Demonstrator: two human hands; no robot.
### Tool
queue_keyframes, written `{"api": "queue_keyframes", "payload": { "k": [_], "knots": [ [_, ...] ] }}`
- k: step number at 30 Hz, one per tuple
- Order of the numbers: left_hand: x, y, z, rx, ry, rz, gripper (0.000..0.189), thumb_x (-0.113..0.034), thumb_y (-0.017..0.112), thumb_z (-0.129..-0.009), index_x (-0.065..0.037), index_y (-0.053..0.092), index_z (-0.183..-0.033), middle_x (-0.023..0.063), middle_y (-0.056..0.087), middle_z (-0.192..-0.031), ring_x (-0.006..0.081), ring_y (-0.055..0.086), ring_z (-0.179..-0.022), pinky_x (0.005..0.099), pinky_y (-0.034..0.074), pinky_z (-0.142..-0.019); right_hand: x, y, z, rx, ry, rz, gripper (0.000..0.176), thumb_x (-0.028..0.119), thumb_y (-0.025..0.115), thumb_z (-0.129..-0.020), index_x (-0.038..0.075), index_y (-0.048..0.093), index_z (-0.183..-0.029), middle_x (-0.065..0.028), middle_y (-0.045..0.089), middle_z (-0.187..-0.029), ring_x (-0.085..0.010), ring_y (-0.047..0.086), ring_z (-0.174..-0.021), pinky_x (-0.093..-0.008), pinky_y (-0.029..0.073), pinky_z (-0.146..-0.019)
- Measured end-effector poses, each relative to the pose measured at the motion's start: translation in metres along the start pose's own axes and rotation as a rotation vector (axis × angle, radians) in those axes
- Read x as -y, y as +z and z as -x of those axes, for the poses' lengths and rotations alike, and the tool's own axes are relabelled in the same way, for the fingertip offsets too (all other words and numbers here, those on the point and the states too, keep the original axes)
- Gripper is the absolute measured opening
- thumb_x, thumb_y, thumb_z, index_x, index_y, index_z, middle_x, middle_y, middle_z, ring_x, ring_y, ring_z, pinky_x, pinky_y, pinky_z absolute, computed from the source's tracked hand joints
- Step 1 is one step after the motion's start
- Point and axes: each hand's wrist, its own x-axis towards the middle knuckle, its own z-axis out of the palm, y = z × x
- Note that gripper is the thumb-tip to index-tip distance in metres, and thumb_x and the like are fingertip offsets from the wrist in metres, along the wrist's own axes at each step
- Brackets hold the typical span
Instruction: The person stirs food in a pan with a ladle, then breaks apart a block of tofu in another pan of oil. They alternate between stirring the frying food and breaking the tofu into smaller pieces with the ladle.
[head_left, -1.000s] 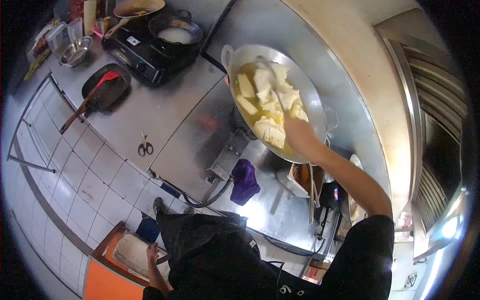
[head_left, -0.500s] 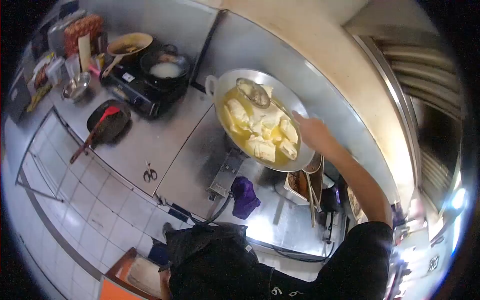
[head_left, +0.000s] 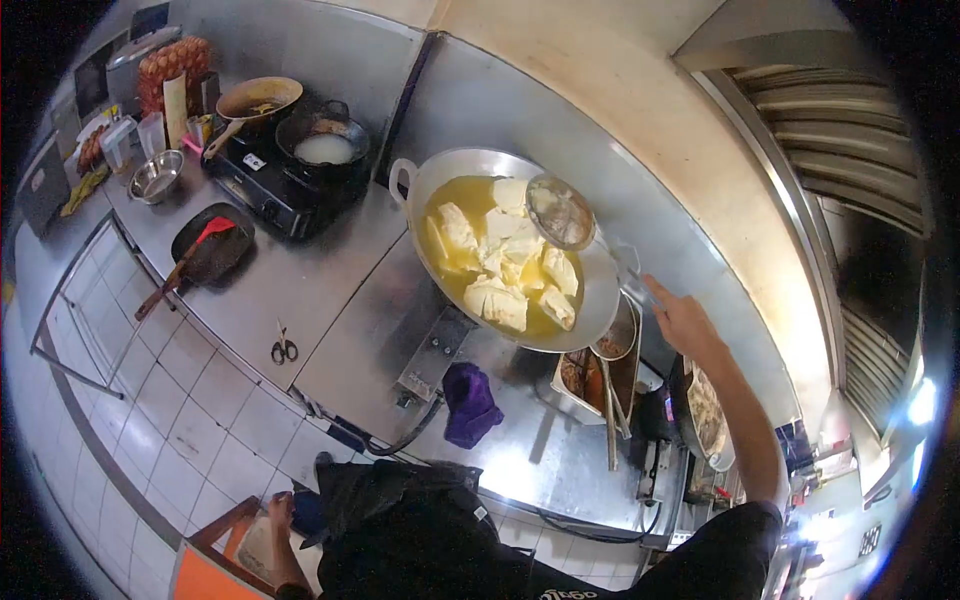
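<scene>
My right hand (head_left: 680,318) is closed on the handle of a skimmer (head_left: 560,213). The round mesh head is above the far right part of a big metal wok (head_left: 600,300), over its rim side. Yellow oil and several pale, chunky pieces (head_left: 495,303) lie in the wok. My left hand (head_left: 280,510) is low at the bottom left, beside a wooden frame with a pale panel (head_left: 262,548). It is small and dim there, and its finger positions are unclear.
A purple cloth (head_left: 470,405) and scissors (head_left: 284,345) lie on the steel counter. Farther left are a square pan (head_left: 222,262) with a red spatula and a black stove (head_left: 265,185) with two pans. A metal container (head_left: 575,400) stands near the wok; another pan (head_left: 705,410) is at right.
The skimmer has moved right and up out of the oil area, and my right hand has shifted right and down. My left hand has come more into view at the bottom left.
</scene>
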Motion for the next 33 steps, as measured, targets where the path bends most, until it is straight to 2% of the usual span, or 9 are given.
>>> {"api": "queue_keyframes", "payload": {
  "k": [6, 13, 16, 18, 20, 24, 28, 30, 33],
  "knots": [
    [0.076, 0.044, 0.004, -0.003, 0.327, -0.109, 0.025, -0.022, 0.064, -0.083, -0.002, 0.058, -0.097, 0.0046, 0.06, -0.078, 0.0109, 0.052, -0.063, 0.0255, 0.042, -0.054, 0.0, 0.0, -0.021, 0.241, -0.06, 0.076, 0.049, 0.016, 0.048, -0.09, 0.017, 0.036, -0.137, -0.0304, 0.06, -0.085, -0.0447, 0.061, -0.08, -0.0508, 0.048, -0.074],
    [0.154, 0.071, 0.089, -0.042, -0.013, 0.125, 0.027, -0.025, 0.065, -0.082, 0.001, 0.059, -0.089, 0.0077, 0.06, -0.075, 0.0143, 0.056, -0.061, 0.0303, 0.046, -0.051, -0.002, 0.033, -0.059, 0.344, -0.268, -0.04, 0.047, 0.016, 0.049, -0.092, 0.014, 0.037, -0.137, -0.0278, 0.06, -0.079, -0.0433, 0.059, -0.072, -0.0498, 0.047, -0.073],
    [0.225, 0.062, 0.1, 0.012, 0.543, -0.24, 0.026, -0.023, 0.059, -0.086, 0.003, 0.058, -0.082, 0.0093, 0.059, -0.07, 0.0169, 0.056, -0.061, 0.0328, 0.045, -0.05, -0.001, 0.055, -0.052, 0.3, -0.335, -0.047, 0.049, 0.015, 0.051, -0.09, 0.008, 0.036, -0.137, -0.0264, 0.061, -0.078, -0.0428, 0.06, -0.073, -0.0497, 0.048, -0.071],
    [0.247, 0.068, 0.107, -0.162, -0.171, 0.037, 0.027, -0.024, 0.058, -0.086, 0.003, 0.06, -0.081, 0.0094, 0.059, -0.068, 0.0186, 0.055, -0.061, 0.0341, 0.045, -0.05, 0.018, 0.065, -0.042, 0.318, -0.249, 0.027, 0.053, 0.013, 0.053, -0.088, 0.007, 0.035, -0.137, -0.0259, 0.061, -0.077, -0.0419, 0.061, -0.073, -0.0486, 0.049, -0.069],
    [0.256, 0.058, 0.116, -0.117, -0.201, 0.124, 0.027, -0.024, 0.058, -0.084, 0.003, 0.061, -0.084, 0.0107, 0.06, -0.071, 0.0209, 0.057, -0.063, 0.0346, 0.046, -0.053, 0.039, 0.078, -0.033, 0.332, -0.155, 0.082, 0.057, 0.012, 0.055, -0.085, 0.006, 0.034, -0.138, -0.0253, 0.061, -0.075, -0.0409, 0.062, -0.072, -0.0475, 0.05, -0.068],
    [0.211, 0.047, 0.1, 0.033, 0.28, -0.565, 0.038, -0.03, 0.058, -0.081, 0.003, 0.064, -0.099, 0.0131, 0.061, -0.076, 0.0257, 0.06, -0.067, 0.0369, 0.049, -0.061, 0.065, 0.124, -0.022, 0.123, -0.219, 0.259, 0.063, 0.008, 0.058, -0.079, -0.002, 0.033, -0.135, -0.0217, 0.062, -0.069, -0.0372, 0.063, -0.065, -0.0437, 0.051, -0.061],
    [0.154, 0.029, 0.07, -0.02, -0.273, -0.028, 0.023, -0.024, 0.058, -0.085, -0.001, 0.058, -0.086, 0.008, 0.057, -0.078, 0.0178, 0.054, -0.078, 0.0332, 0.044, -0.074, 0.145, 0.107, -0.023, 0.21, -0.146, 0.284, 0.06, 0.001, 0.053, -0.079, -0.014, 0.029, -0.131, -0.0219, 0.062, -0.081, -0.0311, 0.066, -0.069, -0.0412, 0.053, -0.054],
    [0.084, 0.05, 0.079, -0.155, 0.139, 0.074, 0.022, -0.026, 0.06, -0.085, -0.004, 0.056, -0.083, 0.0019, 0.053, -0.076, 0.0105, 0.048, -0.069, 0.0266, 0.04, -0.063, 0.173, 0.101, -0.03, 0.112, -0.149, 0.28, 0.055, 0.001, 0.054, -0.078, -0.019, 0.035, -0.125, -0.024, 0.061, -0.09, -0.0283, 0.067, -0.07, -0.0398, 0.053, -0.053],
    [0.074, 0.034, 0.044, 0.033, 0.082, 0.22, 0.018, -0.022, 0.059, -0.089, -0.005, 0.057, -0.09, -0.0021, 0.052, -0.076, 0.007, 0.043, -0.067, 0.0227, 0.035, -0.059, 0.213, 0.104, -0.056, 0.102, -0.14, 0.453, 0.041, 0.005, 0.057, -0.077, -0.012, 0.053, -0.115, -0.0229, 0.06, -0.093, -0.0258, 0.067, -0.077, -0.0366, 0.054, -0.056]
  ]
}}
